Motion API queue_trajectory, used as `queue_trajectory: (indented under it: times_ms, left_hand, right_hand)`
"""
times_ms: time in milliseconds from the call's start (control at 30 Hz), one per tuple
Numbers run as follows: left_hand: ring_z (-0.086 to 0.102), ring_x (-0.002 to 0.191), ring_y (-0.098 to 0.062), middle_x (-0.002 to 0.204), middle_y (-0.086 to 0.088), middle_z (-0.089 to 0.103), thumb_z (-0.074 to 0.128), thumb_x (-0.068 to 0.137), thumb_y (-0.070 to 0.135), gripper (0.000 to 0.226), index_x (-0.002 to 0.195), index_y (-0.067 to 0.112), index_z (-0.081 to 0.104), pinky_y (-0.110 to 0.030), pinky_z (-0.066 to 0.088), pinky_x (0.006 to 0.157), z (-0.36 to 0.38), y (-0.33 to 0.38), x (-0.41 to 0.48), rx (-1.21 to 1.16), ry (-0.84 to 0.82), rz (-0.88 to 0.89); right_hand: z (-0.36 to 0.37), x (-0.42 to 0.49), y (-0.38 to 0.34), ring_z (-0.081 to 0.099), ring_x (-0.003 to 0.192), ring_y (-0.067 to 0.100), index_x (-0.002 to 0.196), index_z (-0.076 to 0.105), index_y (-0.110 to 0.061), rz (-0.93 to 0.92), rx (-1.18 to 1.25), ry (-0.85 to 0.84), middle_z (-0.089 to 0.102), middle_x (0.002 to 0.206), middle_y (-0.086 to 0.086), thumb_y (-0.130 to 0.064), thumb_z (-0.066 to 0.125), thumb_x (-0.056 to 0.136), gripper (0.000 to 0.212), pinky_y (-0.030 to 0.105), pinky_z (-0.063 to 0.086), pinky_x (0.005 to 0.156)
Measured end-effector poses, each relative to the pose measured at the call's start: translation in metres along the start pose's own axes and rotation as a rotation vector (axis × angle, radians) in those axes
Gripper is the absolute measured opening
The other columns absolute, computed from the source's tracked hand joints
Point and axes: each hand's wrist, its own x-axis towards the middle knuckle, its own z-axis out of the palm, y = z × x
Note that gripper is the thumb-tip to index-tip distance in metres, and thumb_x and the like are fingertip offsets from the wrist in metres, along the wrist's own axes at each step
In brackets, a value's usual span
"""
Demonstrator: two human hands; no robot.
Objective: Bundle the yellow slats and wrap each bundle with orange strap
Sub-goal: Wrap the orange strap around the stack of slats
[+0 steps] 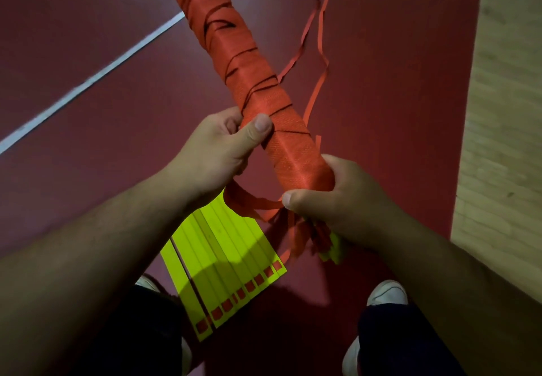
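Your left grip [223, 146] clasps the strap-wrapped bundle [264, 94] mid-length. Your right grip [331, 196] clamps its near end over frayed orange strap [249, 202] tails. Ease that hold and the last turns may unwind, above loose yellow slats [228, 258] on the floor [381, 111].

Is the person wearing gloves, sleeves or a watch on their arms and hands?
No gloves: the left hand and right hand are bare, with short, plain thumbnails. Both forearms are bare too, with no sleeves, watch or bracelet showing. No rings can be seen on the fingers in view.
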Motion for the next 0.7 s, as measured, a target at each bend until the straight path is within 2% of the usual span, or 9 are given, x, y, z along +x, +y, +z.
queue_trajectory:
  times_ms: [100, 167, 233, 300, 367, 467, 567, 633, 700]
  left_hand:
    - [0.024, 0.04, -0.004, 0.052, 0.01, 0.031, 0.07, 0.085, 0.052, 0.042, 0.073, 0.019, 0.047, -0.017, 0.023, 0.038, 0.008, 0.0, 0.0, 0.049, 0.12, 0.01]
    - [0.024, 0.039, -0.003, 0.05, 0.011, 0.029, 0.068, 0.087, 0.049, 0.042, 0.071, 0.017, 0.044, -0.017, 0.023, 0.038, 0.015, 0.0, 0.001, 0.092, 0.219, 0.01]
    - [0.023, 0.039, -0.004, 0.052, 0.007, 0.027, 0.068, 0.084, 0.052, 0.048, 0.078, 0.011, 0.044, -0.018, 0.021, 0.039, 0.021, -0.003, 0.0, 0.121, 0.281, -0.005]
    - [0.023, 0.04, -0.006, 0.056, 0.003, 0.026, 0.067, 0.077, 0.057, 0.052, 0.083, 0.01, 0.046, -0.02, 0.019, 0.04, 0.025, -0.005, -0.002, 0.143, 0.306, -0.017]
    - [0.023, 0.04, -0.006, 0.055, 0.003, 0.027, 0.065, 0.073, 0.057, 0.05, 0.074, 0.012, 0.043, -0.02, 0.02, 0.04, 0.026, -0.005, -0.004, 0.147, 0.292, -0.015]
    - [0.022, 0.041, -0.007, 0.053, 0.006, 0.027, 0.069, 0.077, 0.056, 0.049, 0.066, 0.017, 0.042, -0.018, 0.021, 0.039, 0.021, -0.003, -0.001, 0.086, 0.251, -0.022]
    - [0.019, 0.044, -0.008, 0.056, 0.006, 0.024, 0.068, 0.082, 0.056, 0.064, 0.087, -0.005, 0.049, -0.022, 0.019, 0.04, 0.014, -0.002, 0.004, 0.038, 0.168, -0.019]
    - [0.018, 0.046, -0.008, 0.063, -0.001, 0.022, 0.061, 0.086, 0.048, 0.056, 0.095, -0.006, 0.051, -0.023, 0.016, 0.041, 0.012, 0.0, 0.004, -0.005, 0.109, -0.005]
    - [0.02, 0.047, -0.008, 0.069, -0.007, 0.02, 0.061, 0.092, 0.047, 0.038, 0.087, 0.01, 0.056, -0.023, 0.016, 0.042, 0.011, 0.002, 0.003, -0.039, 0.051, 0.003]
  right_hand:
    - [0.0, 0.0, -0.001, 0.065, 0.074, 0.008, 0.107, 0.061, -0.03, -0.036, -0.252, 0.162, 0.066, 0.087, -0.009, -0.047, 0.078, 0.068, 0.045, 0.025, 0.051, 0.062]
    - [0.004, -0.001, 0.0, 0.064, 0.086, 0.011, 0.127, 0.051, -0.033, -0.063, -0.321, 0.23, 0.063, 0.102, -0.011, -0.052, 0.079, 0.065, 0.071, 0.032, 0.054, 0.074]
    - [0.003, 0.0, 0.003, 0.063, 0.093, 0.012, 0.134, 0.046, -0.034, -0.036, -0.333, 0.251, 0.063, 0.108, -0.01, -0.054, 0.082, 0.062, 0.083, 0.031, 0.052, 0.08]
    - [0.0, 0.002, 0.006, 0.063, 0.09, 0.013, 0.125, 0.052, -0.031, -0.007, -0.348, 0.255, 0.064, 0.101, -0.011, -0.052, 0.081, 0.063, 0.072, 0.029, 0.049, 0.075]
    - [-0.002, 0.003, 0.005, 0.061, 0.079, 0.011, 0.111, 0.057, -0.03, -0.006, -0.352, 0.246, 0.062, 0.088, -0.012, -0.048, 0.079, 0.065, 0.054, 0.025, 0.044, 0.064]
    - [0.0, 0.0, 0.004, 0.056, 0.069, 0.003, 0.103, 0.059, -0.031, -0.033, -0.313, 0.257, 0.059, 0.08, -0.012, -0.045, 0.078, 0.066, 0.044, 0.02, 0.039, 0.056]
    - [-0.004, 0.0, 0.002, 0.06, 0.069, 0.01, 0.094, 0.062, -0.027, -0.064, -0.244, 0.31, 0.062, 0.078, -0.008, -0.043, 0.081, 0.065, 0.038, 0.027, 0.046, 0.061]
    - [-0.007, -0.001, 0.001, 0.063, 0.069, 0.014, 0.091, 0.065, -0.025, -0.067, -0.157, 0.297, 0.065, 0.078, -0.005, -0.046, 0.081, 0.064, 0.038, 0.032, 0.052, 0.063]
    - [-0.007, -0.004, -0.002, 0.063, 0.063, 0.011, 0.088, 0.067, -0.021, -0.068, -0.051, 0.239, 0.066, 0.073, -0.004, -0.043, 0.082, 0.065, 0.035, 0.029, 0.051, 0.056]
